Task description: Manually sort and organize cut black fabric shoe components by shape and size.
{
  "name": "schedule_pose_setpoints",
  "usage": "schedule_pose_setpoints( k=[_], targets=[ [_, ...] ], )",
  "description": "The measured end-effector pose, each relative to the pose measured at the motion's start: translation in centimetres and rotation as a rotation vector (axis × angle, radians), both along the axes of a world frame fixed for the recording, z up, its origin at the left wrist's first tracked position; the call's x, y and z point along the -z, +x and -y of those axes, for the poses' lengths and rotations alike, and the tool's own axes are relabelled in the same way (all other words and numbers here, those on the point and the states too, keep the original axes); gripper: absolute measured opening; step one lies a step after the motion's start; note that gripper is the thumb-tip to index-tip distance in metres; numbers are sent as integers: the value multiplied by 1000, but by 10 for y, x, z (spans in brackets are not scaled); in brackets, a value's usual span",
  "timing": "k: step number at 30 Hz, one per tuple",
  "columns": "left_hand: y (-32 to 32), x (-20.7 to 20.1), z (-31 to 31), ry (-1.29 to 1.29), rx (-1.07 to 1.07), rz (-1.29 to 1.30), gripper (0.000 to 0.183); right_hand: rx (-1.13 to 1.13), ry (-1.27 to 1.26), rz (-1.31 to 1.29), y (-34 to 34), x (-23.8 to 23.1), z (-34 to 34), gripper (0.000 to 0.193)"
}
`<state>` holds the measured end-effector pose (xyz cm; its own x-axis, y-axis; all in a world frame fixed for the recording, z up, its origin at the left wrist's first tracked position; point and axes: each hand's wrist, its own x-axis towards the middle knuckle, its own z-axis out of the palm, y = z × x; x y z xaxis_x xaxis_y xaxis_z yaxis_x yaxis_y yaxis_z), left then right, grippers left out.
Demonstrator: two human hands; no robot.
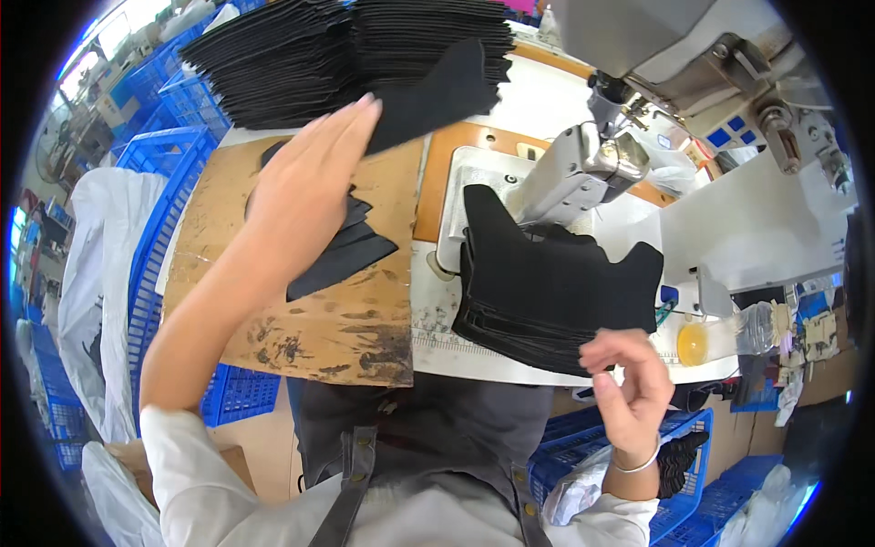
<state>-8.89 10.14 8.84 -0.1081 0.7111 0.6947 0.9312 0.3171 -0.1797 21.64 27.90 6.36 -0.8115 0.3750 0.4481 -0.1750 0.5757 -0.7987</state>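
My left hand [305,196] reaches over a cardboard sheet, its fingers straight and close together on a black fabric piece [437,96]. This piece slants up to the right in front of the tall stacks; my thumb is hidden. Below that hand, a few more black pieces [344,255] lie on the cardboard. My right hand [629,383] is at the near right edge of a pile of cut black pieces [561,283], thumb and curved fingers apart with nothing between them. The pile rests beside the arm of a sewing machine [583,169].
Tall stacks of black pieces [273,68] stand at the back left. The stained cardboard [355,337] covers the table's left part. A blue crate [146,264] stands left of it, another blue crate [702,447] at lower right. A clear container with a yellow end [693,345] lies at right.
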Motion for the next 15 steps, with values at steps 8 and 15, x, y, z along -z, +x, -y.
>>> schedule_pose_setpoints(
  k=[8,15],
  targets=[
    [-15,45,-178,-670,98,181,48,-268,232,132,-24,8,39,28],
    [-69,52,-101,-264,267,679,42,-222,139,216,-18,19,37,27]
  ],
)
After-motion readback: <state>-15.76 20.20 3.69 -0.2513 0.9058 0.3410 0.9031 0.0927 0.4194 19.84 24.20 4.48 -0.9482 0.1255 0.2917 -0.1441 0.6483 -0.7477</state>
